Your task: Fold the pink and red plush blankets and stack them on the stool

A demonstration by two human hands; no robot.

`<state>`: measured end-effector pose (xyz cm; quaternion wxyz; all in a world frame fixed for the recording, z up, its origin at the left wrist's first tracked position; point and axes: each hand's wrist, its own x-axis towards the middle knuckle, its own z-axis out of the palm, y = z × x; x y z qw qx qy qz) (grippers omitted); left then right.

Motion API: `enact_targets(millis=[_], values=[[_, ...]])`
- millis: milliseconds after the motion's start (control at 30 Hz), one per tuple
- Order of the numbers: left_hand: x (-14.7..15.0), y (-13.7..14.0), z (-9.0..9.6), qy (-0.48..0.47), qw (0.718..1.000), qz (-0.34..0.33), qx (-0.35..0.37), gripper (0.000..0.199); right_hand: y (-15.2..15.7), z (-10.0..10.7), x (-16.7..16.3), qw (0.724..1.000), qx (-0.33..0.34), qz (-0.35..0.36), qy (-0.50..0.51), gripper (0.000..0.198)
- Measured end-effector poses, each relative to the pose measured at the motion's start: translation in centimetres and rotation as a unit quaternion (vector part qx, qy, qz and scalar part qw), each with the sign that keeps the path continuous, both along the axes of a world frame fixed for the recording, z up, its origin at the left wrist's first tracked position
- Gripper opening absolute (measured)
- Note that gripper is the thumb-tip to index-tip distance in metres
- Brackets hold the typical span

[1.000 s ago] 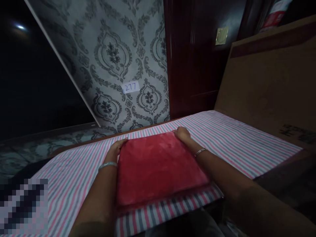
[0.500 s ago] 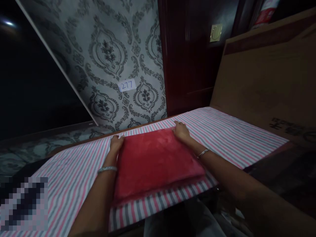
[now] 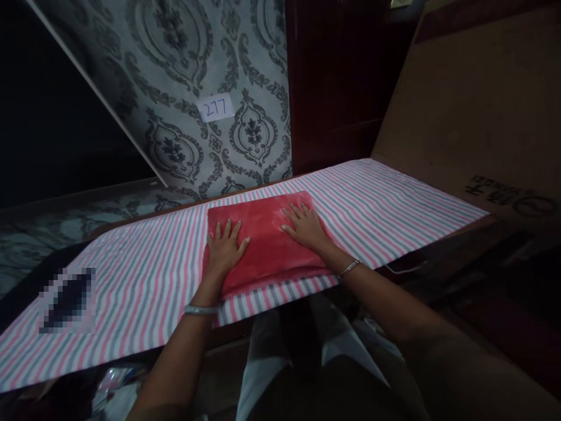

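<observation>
A folded red cloth with a soft, plush-looking surface lies flat near the front edge of the table. My left hand rests palm down on its left side, fingers spread. On the upper right part of the cloth lies my right hand, also flat with fingers apart. Neither hand grips anything. Beneath the cloth is a striped tablecloth in pink, grey and white.
Behind the table stands a patterned wall with a paper label reading 277. A large cardboard box rises at the right, and a dark screen at the left. A blurred-out object lies on the left of the tablecloth.
Both hands have let go of the cloth's far corners and moved onto its top, fingers now spread flat. The view has tilted downward.
</observation>
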<state>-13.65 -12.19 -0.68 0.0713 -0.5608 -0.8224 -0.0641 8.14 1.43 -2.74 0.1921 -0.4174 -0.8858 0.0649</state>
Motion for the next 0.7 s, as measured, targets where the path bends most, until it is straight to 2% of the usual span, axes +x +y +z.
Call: enact_targets(millis=[67, 167, 233, 300, 433, 567, 700], values=[[-0.2, 0.3, 0.4, -0.006, 1.000, -0.004, -0.008, 0.069, 0.1, 0.4, 0.0, 1.000, -0.007, 0.001, 0.001, 0.062], [-0.1, 0.2, 1.6, -0.034, 0.998, 0.000, -0.044, 0.070, -0.5, 1.5, 0.3, 0.998, -0.055, 0.008, -0.022, 0.064], [0.8, -0.5, 2.2, -0.040, 0.998, -0.003, -0.054, 0.070, -1.8, 2.1, 0.9, 0.996, -0.078, 0.021, -0.034, 0.065], [2.0, -1.7, 2.3, -0.022, 0.998, -0.040, -0.039, 0.070, -3.4, 2.1, 1.7, 0.996, -0.064, 0.044, -0.038, 0.067], [4.2, -4.3, 0.4, -0.001, 0.994, -0.107, -0.029, 0.068, -6.1, 0.5, 3.6, 0.996, -0.028, 0.076, -0.042, 0.068], [4.5, -5.2, -1.6, 0.017, 0.994, -0.104, -0.011, 0.066, -6.5, -1.1, 4.7, 0.996, -0.007, 0.078, -0.040, 0.065], [4.3, -5.0, -1.6, 0.020, 0.994, -0.107, -0.010, 0.066, -6.4, -1.5, 4.5, 0.997, 0.009, 0.071, -0.030, 0.064]])
